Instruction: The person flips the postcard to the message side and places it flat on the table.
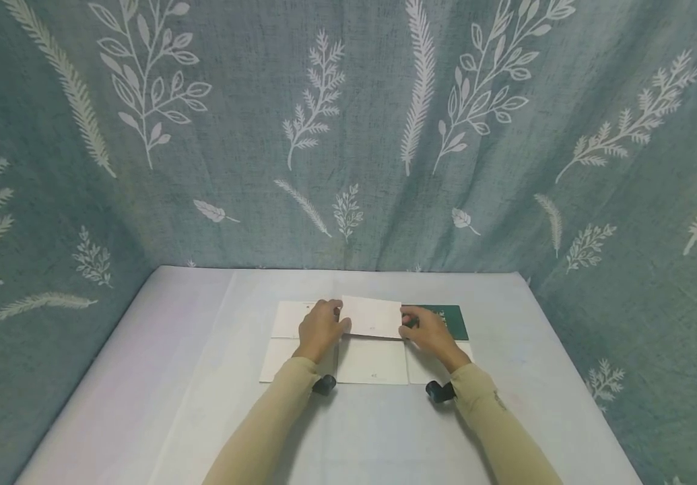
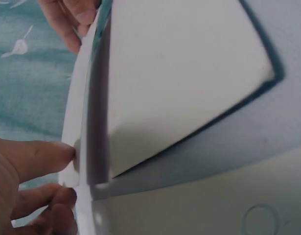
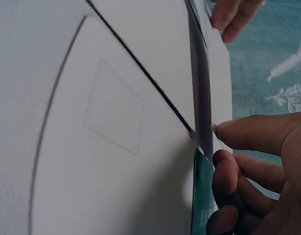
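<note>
Both hands pinch a white booklet (image 1: 372,316) at its short sides, thumbs on the near face. Its near edge is tilted up over the row behind, with a dark gap under it in the wrist views. My left hand (image 1: 322,330) grips the left end and my right hand (image 1: 429,333) the right end. In front lies a white booklet (image 1: 372,364) in the middle. To its left is another white one (image 1: 278,360), bearing a faint circle (image 2: 260,220). The right one (image 3: 67,161) carries a faint diamond outline (image 3: 113,107).
Behind the left hand lies a white booklet (image 1: 287,322). A dark green booklet (image 1: 456,323) with pale lettering lies behind the right hand, partly covered by it. The white table (image 1: 203,404) meets a leaf-patterned green curtain (image 1: 251,229) at the back and sides.
</note>
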`<state>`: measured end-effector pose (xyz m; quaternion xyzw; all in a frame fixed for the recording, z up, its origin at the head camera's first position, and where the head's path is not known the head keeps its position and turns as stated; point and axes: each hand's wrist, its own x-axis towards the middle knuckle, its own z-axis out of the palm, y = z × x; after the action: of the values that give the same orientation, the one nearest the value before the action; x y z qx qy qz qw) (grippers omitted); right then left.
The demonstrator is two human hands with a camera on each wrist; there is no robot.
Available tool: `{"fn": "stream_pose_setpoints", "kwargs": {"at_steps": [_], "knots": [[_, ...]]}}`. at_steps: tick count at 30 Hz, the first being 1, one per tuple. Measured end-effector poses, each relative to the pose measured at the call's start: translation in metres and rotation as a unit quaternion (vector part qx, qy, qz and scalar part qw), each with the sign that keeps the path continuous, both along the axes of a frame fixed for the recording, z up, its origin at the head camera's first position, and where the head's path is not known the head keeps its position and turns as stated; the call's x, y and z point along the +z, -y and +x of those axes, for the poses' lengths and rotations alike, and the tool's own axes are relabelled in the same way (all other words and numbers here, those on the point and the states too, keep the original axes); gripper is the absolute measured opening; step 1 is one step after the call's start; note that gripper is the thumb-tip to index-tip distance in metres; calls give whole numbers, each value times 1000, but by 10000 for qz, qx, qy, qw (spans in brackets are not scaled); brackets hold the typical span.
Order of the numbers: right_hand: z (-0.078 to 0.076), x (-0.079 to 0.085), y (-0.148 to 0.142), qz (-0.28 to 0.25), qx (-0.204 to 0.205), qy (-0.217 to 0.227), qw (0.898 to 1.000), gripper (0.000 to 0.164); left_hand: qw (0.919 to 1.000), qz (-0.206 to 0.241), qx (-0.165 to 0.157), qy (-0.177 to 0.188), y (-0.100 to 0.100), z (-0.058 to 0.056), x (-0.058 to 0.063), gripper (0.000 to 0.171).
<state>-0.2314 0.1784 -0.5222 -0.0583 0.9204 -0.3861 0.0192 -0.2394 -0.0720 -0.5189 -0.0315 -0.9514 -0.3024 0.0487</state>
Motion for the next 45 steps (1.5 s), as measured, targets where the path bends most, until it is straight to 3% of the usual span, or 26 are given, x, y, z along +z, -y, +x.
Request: {"fn": "stream_pose_setpoints", "kwargs": {"at_steps": [6,19,28,45], "knots": [[-3,-1,4,273,-51,-117,9995,48,9998,-117,14,180,0,2,-2,40],[-5,-6,5,428,-62,-176,9989,48,9999,-93,24,35,-4,3,-9,38],[-5,-6,8,433,-208,-102,9988,49,9999,-67,134,56,-8,5,-6,42],[-2,-8,4,335,-186,-383,9985,43,9996,24,248,130,-10,6,-3,41]]}}
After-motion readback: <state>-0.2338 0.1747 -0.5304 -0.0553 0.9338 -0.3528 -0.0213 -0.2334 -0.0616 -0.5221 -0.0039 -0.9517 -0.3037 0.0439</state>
